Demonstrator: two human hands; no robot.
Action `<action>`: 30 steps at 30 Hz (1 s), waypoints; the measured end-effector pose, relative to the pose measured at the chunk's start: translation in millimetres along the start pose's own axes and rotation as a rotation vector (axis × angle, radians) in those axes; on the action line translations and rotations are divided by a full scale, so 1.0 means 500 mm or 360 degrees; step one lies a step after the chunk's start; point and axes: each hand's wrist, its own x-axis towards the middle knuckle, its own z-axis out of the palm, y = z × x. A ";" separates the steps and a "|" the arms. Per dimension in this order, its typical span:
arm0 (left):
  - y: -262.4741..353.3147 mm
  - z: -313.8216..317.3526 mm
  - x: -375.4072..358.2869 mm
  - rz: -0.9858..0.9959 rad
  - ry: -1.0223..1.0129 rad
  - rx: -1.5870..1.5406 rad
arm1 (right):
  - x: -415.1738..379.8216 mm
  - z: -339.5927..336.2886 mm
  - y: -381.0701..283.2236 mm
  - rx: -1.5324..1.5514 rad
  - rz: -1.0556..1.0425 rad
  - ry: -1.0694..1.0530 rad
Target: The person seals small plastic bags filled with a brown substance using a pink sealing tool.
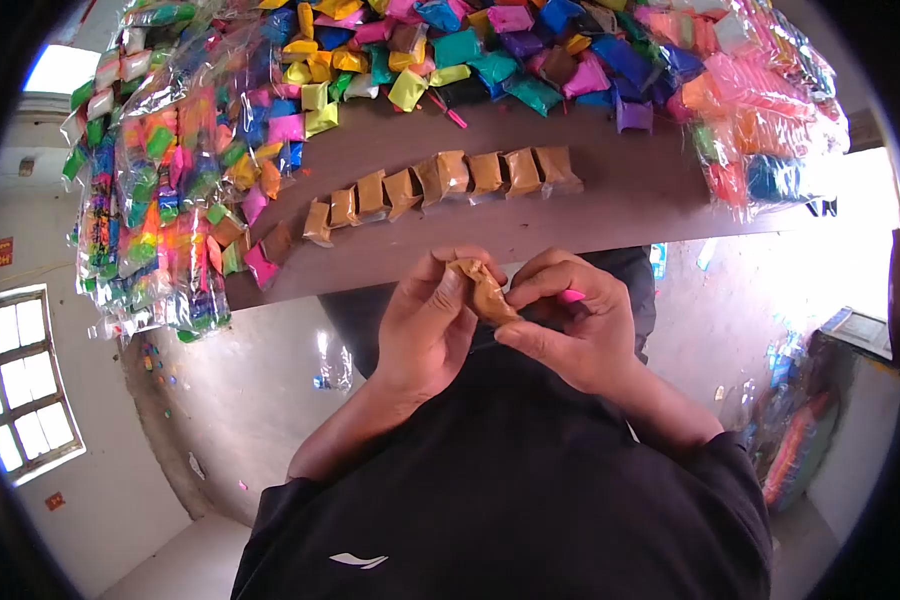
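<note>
A brown wrapped packet is held between my two hands, just off the table's front edge. My left hand is closed on its left side, the thumb lying along it. My right hand pinches its right side with thumb and fingertips, and a small bright pink piece shows between the fingers of that hand. Beyond my hands, a row of several brown packets lies side by side on the brown table.
Many colourful small packets are heaped along the table's far side. Clear bags of coloured packets stand at the left and right. A thin pink item lies before the heap. Litter is scattered on the floor.
</note>
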 end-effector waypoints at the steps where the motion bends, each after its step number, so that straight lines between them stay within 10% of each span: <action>1: 0.001 0.007 0.003 -0.0004 0.0007 0.0011 | 0.003 -0.001 -0.006 -0.0109 -0.0080 -0.0140; 9: 0.029 0.028 0.014 -0.0257 0.0228 -0.0069 | -0.033 0.012 -0.018 -0.0149 0.0321 -0.0102; 30: 0.027 0.061 -0.004 -0.0203 0.0495 0.0237 | 0.032 0.034 -0.027 -0.0840 -0.0725 0.0079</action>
